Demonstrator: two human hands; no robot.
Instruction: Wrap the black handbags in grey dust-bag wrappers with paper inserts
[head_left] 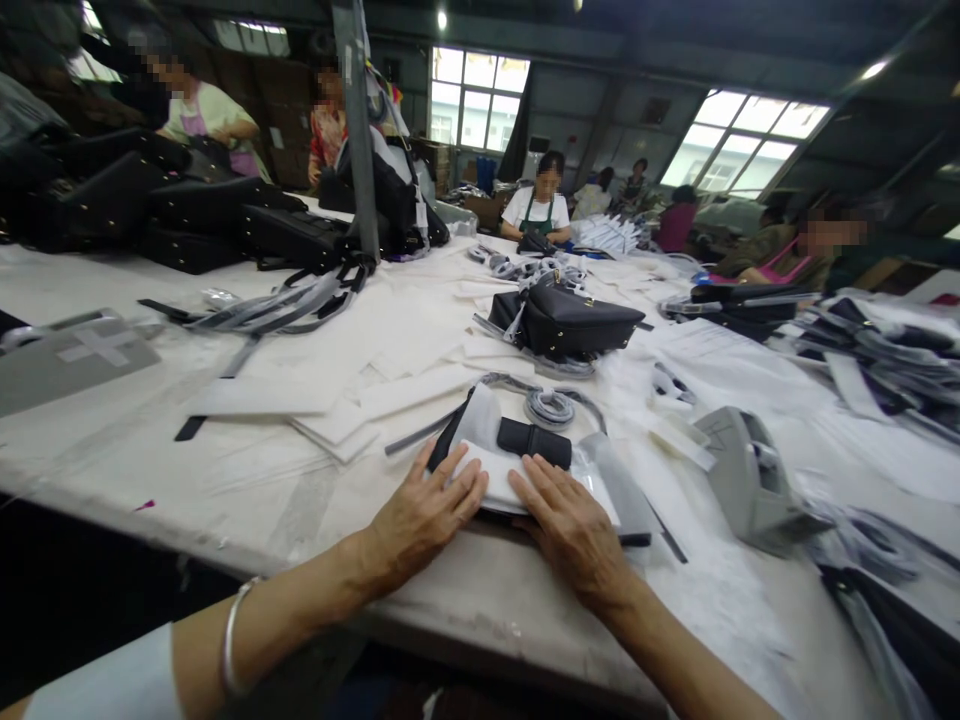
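Note:
A black handbag [444, 440] lies at the table's near edge, partly covered by thin whitish wrapping. On its upper side rests a folded white padding sheet [495, 478]. My left hand [427, 500] lies on the sheet's left part with fingers stretched out, its thumb hidden. On the right part, the fingers of my right hand [574, 515] are spread flat; its thumb is near the front edge, partly hidden. Just beyond my fingertips sits a small black rolled piece with a band [534, 441]. Behind it is a wrapped coiled strap [550, 407].
Another black handbag [566, 315] stands farther back. Grey tape dispensers [757, 480] flank the work area, one far left. White padding strips [255, 397] and wrapped straps [270, 305] lie to the left. Black bags [187, 205] are piled beside a metal post [357, 130]. Several people work around the tables.

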